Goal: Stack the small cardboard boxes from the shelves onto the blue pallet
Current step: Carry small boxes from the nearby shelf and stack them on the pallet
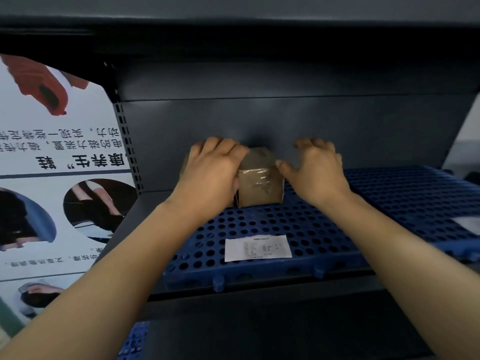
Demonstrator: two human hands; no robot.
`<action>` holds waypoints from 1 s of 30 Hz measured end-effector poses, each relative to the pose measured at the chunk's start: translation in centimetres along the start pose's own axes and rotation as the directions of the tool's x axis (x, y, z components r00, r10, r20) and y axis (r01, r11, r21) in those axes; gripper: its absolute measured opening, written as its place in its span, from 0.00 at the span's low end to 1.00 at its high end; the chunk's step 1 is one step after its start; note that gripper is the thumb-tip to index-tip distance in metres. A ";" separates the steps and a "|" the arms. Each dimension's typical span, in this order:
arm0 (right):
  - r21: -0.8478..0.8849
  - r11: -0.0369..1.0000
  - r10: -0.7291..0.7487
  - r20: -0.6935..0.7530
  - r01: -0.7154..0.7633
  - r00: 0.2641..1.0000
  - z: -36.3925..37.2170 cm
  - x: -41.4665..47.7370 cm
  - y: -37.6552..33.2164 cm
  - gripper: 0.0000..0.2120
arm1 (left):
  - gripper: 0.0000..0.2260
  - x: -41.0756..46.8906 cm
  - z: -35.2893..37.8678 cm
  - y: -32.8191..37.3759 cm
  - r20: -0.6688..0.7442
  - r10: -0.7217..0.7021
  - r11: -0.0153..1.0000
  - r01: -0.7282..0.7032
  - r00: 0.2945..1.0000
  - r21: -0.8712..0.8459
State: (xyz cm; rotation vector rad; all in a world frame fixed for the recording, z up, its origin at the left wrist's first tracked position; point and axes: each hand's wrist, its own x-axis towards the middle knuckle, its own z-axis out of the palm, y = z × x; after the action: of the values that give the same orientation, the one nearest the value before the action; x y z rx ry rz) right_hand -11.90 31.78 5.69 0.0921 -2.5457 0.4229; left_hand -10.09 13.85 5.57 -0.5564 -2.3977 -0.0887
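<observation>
Box (pixel 259 185) mid-frame, on pallet (pixel 285 229) rear. L hand (pixel 210 172) curled over top-left edge. R hand (pixel 314 170) spread wide, thumb at right edge. Risk: tilt/slip from one-sided hold if lifted now.

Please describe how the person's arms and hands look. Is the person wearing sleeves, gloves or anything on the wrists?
The left forearm and the right forearm are bare as far as the frame shows; no sleeve is in view. The left hand and the right hand wear no gloves. No watch, bracelet or ring is visible on the wrists or the fingers.
</observation>
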 end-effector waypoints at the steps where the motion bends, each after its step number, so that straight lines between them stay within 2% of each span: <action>1: -0.080 0.996 -0.028 0.005 0.028 1.000 -0.4 -0.4 0.1 0.26 | 0.23 0.4 -0.4 0.8 -0.005 0.038 0.999 -0.038 0.999 -0.010; 5: -0.340 0.940 0.003 0.057 0.017 0.998 -2.6 -2.7 1.7 0.23 | 0.19 2.0 -1.1 4.3 0.005 0.183 0.983 -0.183 0.983 -0.022; 13: -0.599 0.781 0.224 0.007 -0.175 0.975 -8.4 -8.7 8.1 0.18 | 0.13 3.3 -0.5 14.7 -0.042 0.397 0.899 -0.398 0.917 -0.184; 17: -0.634 0.727 0.327 -0.016 -0.263 0.945 -12.4 -12.9 12.2 0.09 | 0.12 3.6 -1.1 21.3 -0.059 0.513 0.823 -0.511 0.856 -0.250; 23: -0.658 0.614 0.465 -0.144 -0.436 0.873 -20.3 -20.3 19.2 0.08 | 0.14 3.4 -3.0 33.5 -0.172 0.646 0.654 -0.656 0.743 -0.377; 30: -0.620 0.431 0.642 -0.300 -0.656 0.706 -30.1 -30.3 27.5 0.10 | 0.14 1.6 -5.5 49.7 -0.293 0.742 0.446 -0.770 0.603 -0.457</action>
State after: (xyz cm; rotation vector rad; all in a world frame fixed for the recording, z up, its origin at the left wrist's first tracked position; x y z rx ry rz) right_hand 25.00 66.72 5.87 -1.2279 -2.4400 -0.3134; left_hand 12.66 58.35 6.94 -1.8473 -1.8073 -0.3922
